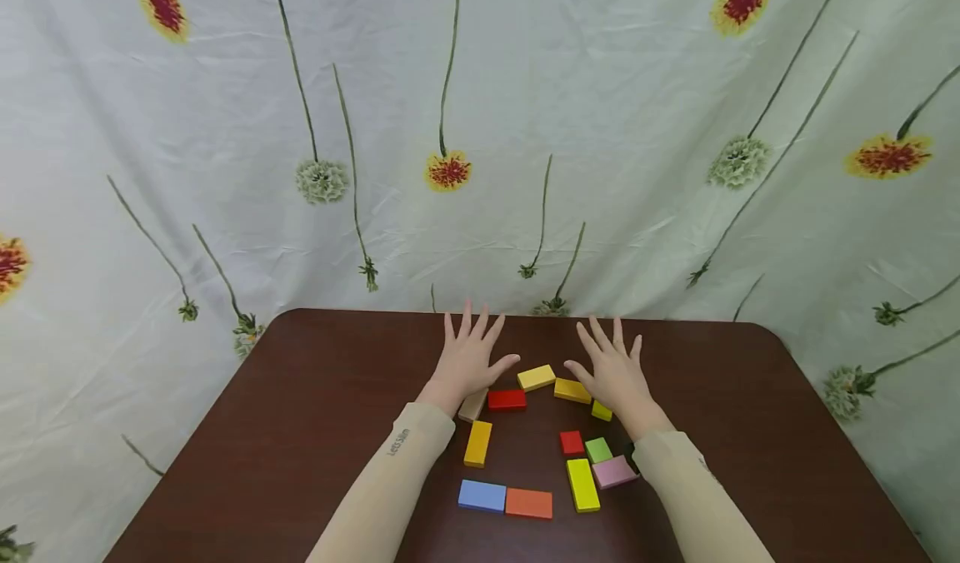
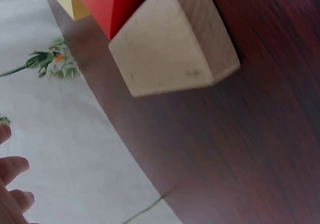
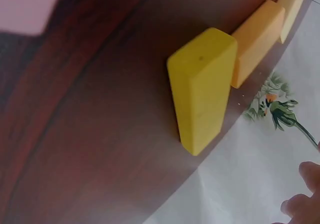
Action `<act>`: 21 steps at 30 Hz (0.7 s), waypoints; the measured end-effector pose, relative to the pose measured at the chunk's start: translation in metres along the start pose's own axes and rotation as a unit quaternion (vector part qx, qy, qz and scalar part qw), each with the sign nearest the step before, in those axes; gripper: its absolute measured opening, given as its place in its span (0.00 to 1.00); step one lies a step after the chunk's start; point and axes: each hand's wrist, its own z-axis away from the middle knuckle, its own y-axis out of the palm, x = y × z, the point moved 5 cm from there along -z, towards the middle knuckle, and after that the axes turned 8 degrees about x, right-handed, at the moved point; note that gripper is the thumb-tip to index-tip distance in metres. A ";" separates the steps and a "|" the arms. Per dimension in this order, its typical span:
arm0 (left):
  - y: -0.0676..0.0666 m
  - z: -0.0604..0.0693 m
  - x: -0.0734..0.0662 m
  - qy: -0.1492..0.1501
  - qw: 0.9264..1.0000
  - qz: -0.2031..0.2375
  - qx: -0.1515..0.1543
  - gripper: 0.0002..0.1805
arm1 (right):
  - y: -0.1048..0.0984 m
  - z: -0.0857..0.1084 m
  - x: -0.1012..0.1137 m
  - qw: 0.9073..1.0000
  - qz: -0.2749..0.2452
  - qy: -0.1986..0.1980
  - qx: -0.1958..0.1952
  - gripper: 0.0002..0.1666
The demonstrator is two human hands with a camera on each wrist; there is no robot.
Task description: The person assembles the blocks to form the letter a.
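My left hand [image 1: 465, 363] is spread with straight fingers at the far side of the table and holds nothing. Nearest to it are a plain wooden block [image 1: 472, 406], partly covered by the wrist, and a red block [image 1: 507, 401]. On the other side my right hand [image 1: 613, 373] is spread too, its fingers straight and nothing in them. By its thumb lies an orange-yellow block [image 1: 572, 391]; a yellow block [image 3: 202, 91] sits under the wrist, partly hidden in the head view. A pale yellow block [image 1: 536, 377] lies between the two hands.
Nearer the front lie an orange block [image 1: 477, 444], a blue block [image 1: 482, 495] touching an orange-red block [image 1: 528, 503], and a bright yellow block [image 1: 582, 485]. A small red block [image 1: 572, 442], a green block [image 1: 598, 450] and a pink block [image 1: 614, 472] are grouped at right. A flowered cloth [image 1: 495, 230] hangs behind.
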 end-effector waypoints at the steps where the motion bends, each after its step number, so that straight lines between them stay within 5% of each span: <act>1: 0.001 -0.002 -0.001 0.001 1.000 -0.001 0.003 0.42 | 0.001 0.000 0.000 1.000 0.001 0.001 0.001 0.43; 21: 0.030 -0.017 -0.048 0.061 0.996 -0.030 0.049 0.26 | 0.024 0.008 0.004 1.000 0.005 -0.026 0.008 0.28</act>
